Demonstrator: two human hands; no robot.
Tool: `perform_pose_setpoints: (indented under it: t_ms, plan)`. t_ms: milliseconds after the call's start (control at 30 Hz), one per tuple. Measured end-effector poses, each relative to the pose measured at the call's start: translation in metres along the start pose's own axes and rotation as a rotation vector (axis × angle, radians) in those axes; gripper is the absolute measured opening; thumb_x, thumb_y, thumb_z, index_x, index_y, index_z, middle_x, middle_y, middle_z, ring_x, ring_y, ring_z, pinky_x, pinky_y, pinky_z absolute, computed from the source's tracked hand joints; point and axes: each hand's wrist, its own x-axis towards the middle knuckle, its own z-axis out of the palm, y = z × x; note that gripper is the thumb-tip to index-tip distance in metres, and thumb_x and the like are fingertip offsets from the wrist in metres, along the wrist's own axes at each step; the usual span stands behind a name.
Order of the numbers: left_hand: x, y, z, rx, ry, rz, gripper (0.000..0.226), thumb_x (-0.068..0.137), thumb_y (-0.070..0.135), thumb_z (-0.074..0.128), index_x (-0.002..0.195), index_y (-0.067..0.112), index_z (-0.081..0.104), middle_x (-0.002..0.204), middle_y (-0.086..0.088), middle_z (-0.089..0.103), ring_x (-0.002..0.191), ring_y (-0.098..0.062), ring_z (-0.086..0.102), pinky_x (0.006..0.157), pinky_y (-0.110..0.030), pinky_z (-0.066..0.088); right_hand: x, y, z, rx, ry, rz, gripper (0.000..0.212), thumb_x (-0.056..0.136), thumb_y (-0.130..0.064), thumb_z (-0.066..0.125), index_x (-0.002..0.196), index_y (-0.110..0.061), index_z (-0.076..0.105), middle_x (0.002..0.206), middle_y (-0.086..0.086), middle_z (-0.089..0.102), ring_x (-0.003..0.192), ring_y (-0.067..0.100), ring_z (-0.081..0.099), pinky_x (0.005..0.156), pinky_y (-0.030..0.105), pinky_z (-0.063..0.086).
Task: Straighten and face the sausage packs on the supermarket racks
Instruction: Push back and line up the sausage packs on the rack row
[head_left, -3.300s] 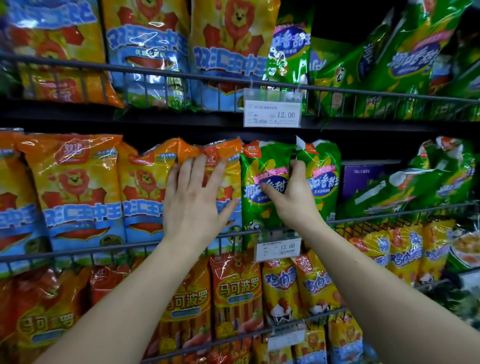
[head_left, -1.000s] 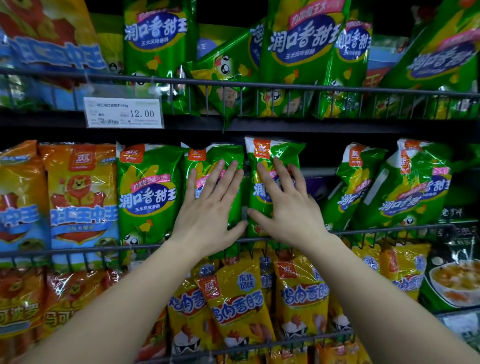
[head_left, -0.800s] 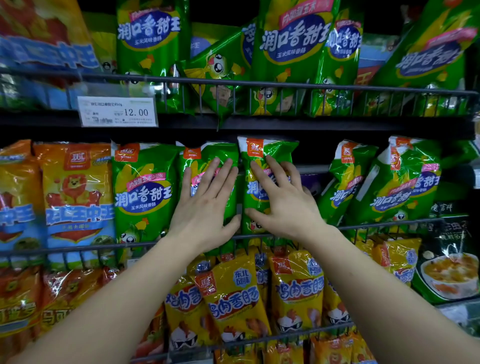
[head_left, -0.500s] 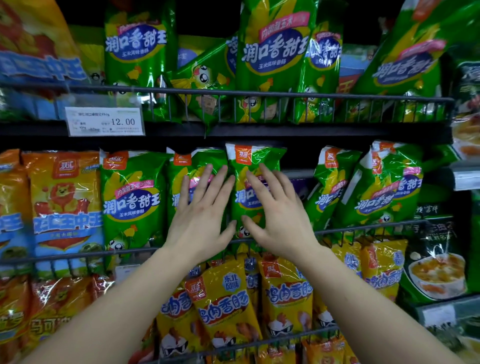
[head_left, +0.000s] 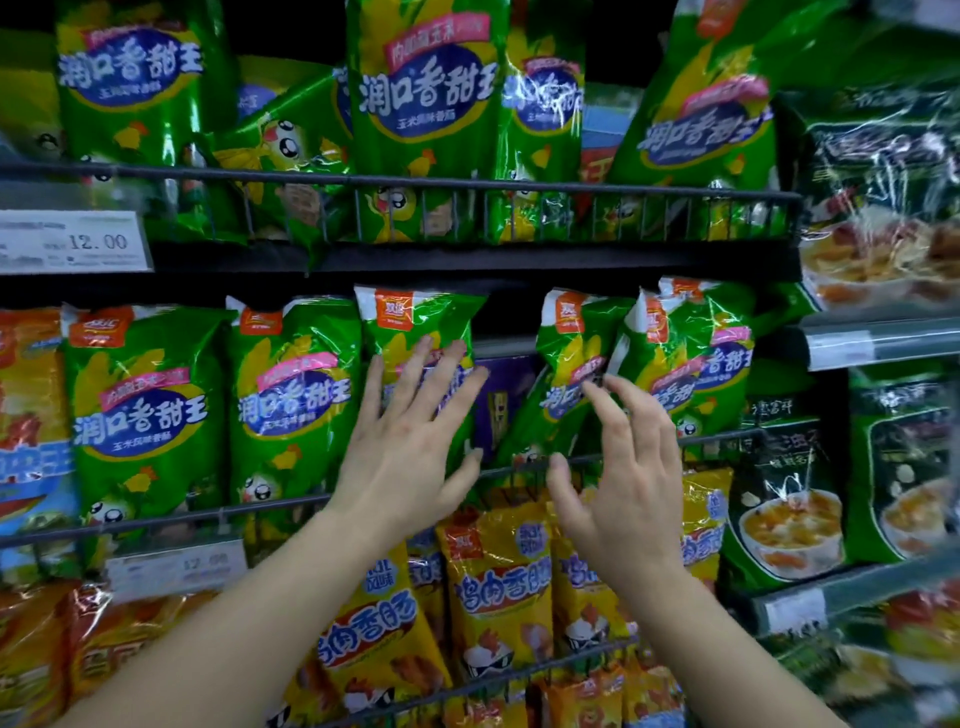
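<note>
Green sausage packs stand in a row behind the wire rail (head_left: 727, 436) of the middle rack. My left hand (head_left: 410, 441) lies flat with spread fingers on an upright green pack (head_left: 415, 322). To its right a gap shows a purple box (head_left: 501, 400). My right hand (head_left: 623, 467) hovers with loosely bent fingers in front of a green pack (head_left: 566, 358) that leans to the left, and holds nothing. Two more green packs (head_left: 691, 353) lean beside it. Left of my hands, two green packs (head_left: 140, 405) (head_left: 296, 395) stand upright and face forward.
The top rack holds larger green packs (head_left: 426, 98), some tilted. Yellow sausage packs (head_left: 498, 587) fill the rack below. Orange packs (head_left: 26, 441) sit at far left. Dark green soup bags (head_left: 784, 499) hang on the right. A price tag (head_left: 72, 241) reads 12.00.
The view has shifted right along the rack. My left hand moved onto the pack my right hand was pressing. My right hand lifted off and moved right to the leaning pack.
</note>
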Motion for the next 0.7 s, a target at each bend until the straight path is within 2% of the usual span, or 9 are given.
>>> perform_pose_setpoints:
  t_ms: [100,267,433,567,700]
  plan:
    - [0.004,0.003,0.008,0.046,-0.04,-0.022,0.077,0.089,0.06,0.037,0.156,0.026,0.019,0.165,-0.001,0.004,0.151,-0.026,-0.007,0.118,-0.061,0.005,0.001,0.018,0.0,-0.091,-0.057,0.054,0.064,0.086,-0.04,0.057,0.144,-0.015,0.045,0.149,0.011,0.036,0.14,0.034,0.031,0.108,0.06,0.033]
    - [0.007,0.002,0.016,0.083,-0.084,-0.054,0.076,0.089,0.065,0.027,0.155,0.028,0.021,0.165,-0.001,0.004,0.151,-0.029,-0.005,0.118,-0.062,0.006,0.005,0.026,0.009,-0.149,-0.195,0.091,0.069,0.087,-0.053,0.053,0.15,-0.027,0.038,0.157,0.008,0.023,0.147,0.034,0.016,0.109,0.064,0.03]
    - [0.01,0.011,0.013,0.019,-0.047,-0.102,0.074,0.092,0.067,0.025,0.155,0.029,0.021,0.165,0.0,0.009,0.151,-0.028,-0.007,0.118,-0.06,-0.003,0.013,0.022,0.02,-0.238,-0.296,0.068,0.071,0.089,-0.065,0.044,0.153,-0.039,0.028,0.16,0.007,0.018,0.145,0.042,0.015,0.105,0.071,0.028]
    - [0.011,0.014,0.011,-0.005,-0.02,-0.135,0.078,0.092,0.066,0.027,0.155,0.021,0.019,0.164,0.001,0.014,0.152,-0.026,-0.003,0.119,-0.06,-0.001,0.023,0.019,0.029,-0.303,-0.369,0.024,0.069,0.091,-0.069,0.037,0.153,-0.044,0.022,0.163,0.003,0.019,0.145,0.043,0.01,0.104,0.08,0.017]
    - [0.01,0.016,0.011,0.008,-0.011,-0.129,0.084,0.09,0.066,0.034,0.157,0.028,0.001,0.164,0.0,0.01,0.151,-0.03,0.001,0.117,-0.063,0.004,0.032,0.018,0.039,-0.299,-0.434,-0.033,0.071,0.09,-0.072,0.033,0.153,-0.05,0.011,0.165,0.002,0.013,0.147,0.045,0.004,0.103,0.081,0.015]
